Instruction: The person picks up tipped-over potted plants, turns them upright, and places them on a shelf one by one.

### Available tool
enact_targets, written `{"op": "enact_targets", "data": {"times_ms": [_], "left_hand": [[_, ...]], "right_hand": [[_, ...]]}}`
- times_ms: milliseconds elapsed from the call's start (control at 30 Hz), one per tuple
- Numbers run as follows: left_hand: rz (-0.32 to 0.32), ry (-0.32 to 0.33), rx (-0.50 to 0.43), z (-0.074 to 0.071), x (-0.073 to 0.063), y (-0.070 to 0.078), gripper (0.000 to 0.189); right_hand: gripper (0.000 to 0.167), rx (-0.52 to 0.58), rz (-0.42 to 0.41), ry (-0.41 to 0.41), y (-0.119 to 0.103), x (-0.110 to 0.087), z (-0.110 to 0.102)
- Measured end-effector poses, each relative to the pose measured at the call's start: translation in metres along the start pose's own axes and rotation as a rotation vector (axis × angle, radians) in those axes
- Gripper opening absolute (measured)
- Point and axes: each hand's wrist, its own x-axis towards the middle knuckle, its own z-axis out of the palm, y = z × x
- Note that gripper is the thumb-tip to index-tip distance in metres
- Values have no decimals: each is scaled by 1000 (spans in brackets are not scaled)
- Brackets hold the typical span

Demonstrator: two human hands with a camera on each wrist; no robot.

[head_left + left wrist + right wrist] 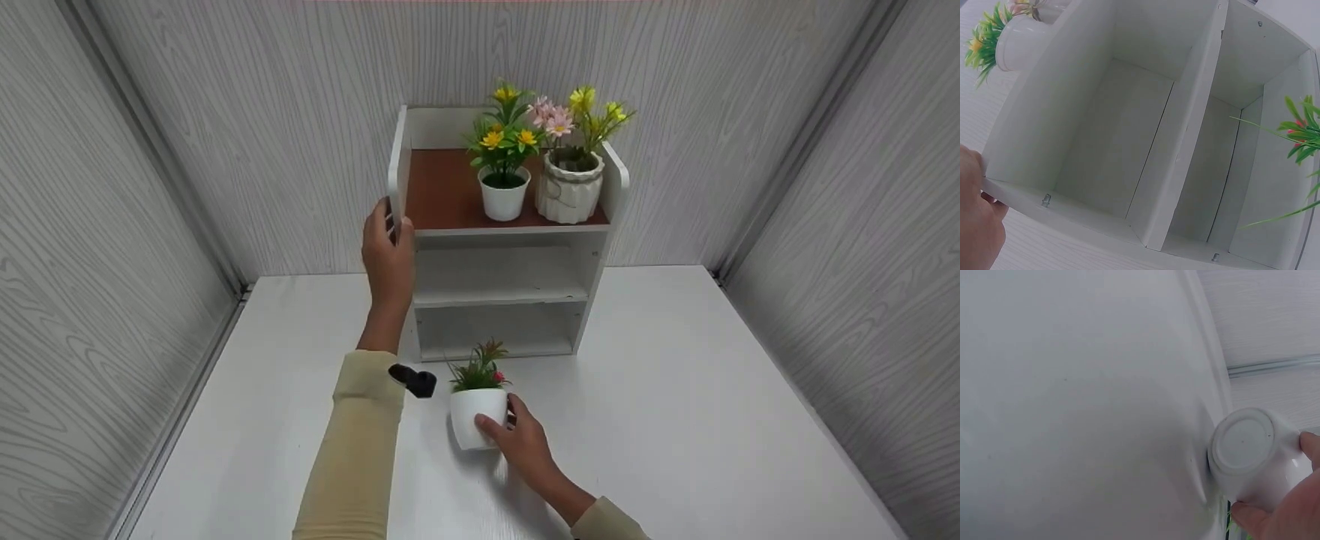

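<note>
White tabletop, right fingers curled round plant pot, left fingers round shelf side.

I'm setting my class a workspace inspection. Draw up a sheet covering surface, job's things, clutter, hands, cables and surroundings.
Surface: white table, with a white shelf unit on it.
Job's things: small potted plant, held; yellow-flowered plant and pale ribbed pot, both on the unit's brown top.
Clutter: nothing seen.
Hands: left hand grips the unit's left side panel; right hand holds the small potted plant.
Cables: nothing seen.
Surroundings: grey wood-grain walls.
</note>
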Motion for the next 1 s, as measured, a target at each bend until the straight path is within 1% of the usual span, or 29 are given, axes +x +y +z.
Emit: {"op": "enact_targets", "data": {"times_ms": [200, 300, 433, 533, 600, 800, 1000], "left_hand": [[-8, -6, -1, 0, 0, 0, 49], [-4, -7, -6, 0, 1, 0, 49], [0, -6, -14, 0, 1, 0, 49], [-1, -4, -15, -1, 1, 0, 49], [-5, -4, -17, -1, 1, 0, 49], [-33, -17, -18, 0, 0, 3, 50], [-45, -9, -22, 0, 0, 2, 49]], "right_hand": [[93, 18, 6, 17, 0, -1, 1], [92, 35, -19, 30, 0, -2, 0], [88, 65, -86, 69, 1, -2, -2], [87, 88, -114, 98, 3, -1, -3], [88, 93, -119, 115, 5, 0, -4], [93, 73, -87, 154, 7, 1, -3], [96, 88, -92, 135, 9, -3, -2]]}}
